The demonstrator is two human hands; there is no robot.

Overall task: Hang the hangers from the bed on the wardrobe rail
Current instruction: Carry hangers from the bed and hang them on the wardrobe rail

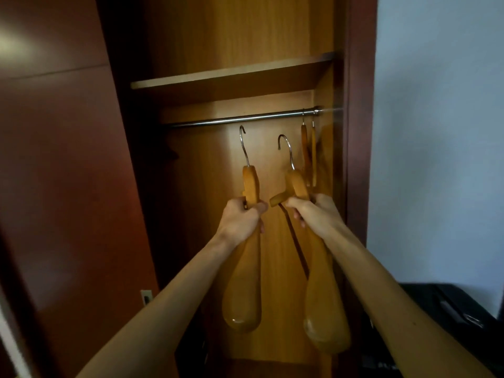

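My left hand grips a wooden hanger near its neck; its metal hook points up, just below the steel wardrobe rail. My right hand grips a second wooden hanger, whose hook sits a little lower and to the right. Both hooks are apart from the rail. Two wooden hangers hang on the rail at its far right end.
A wooden shelf runs just above the rail. The dark red wardrobe door stands open at left. A pale wall is at right, with a black case below it.
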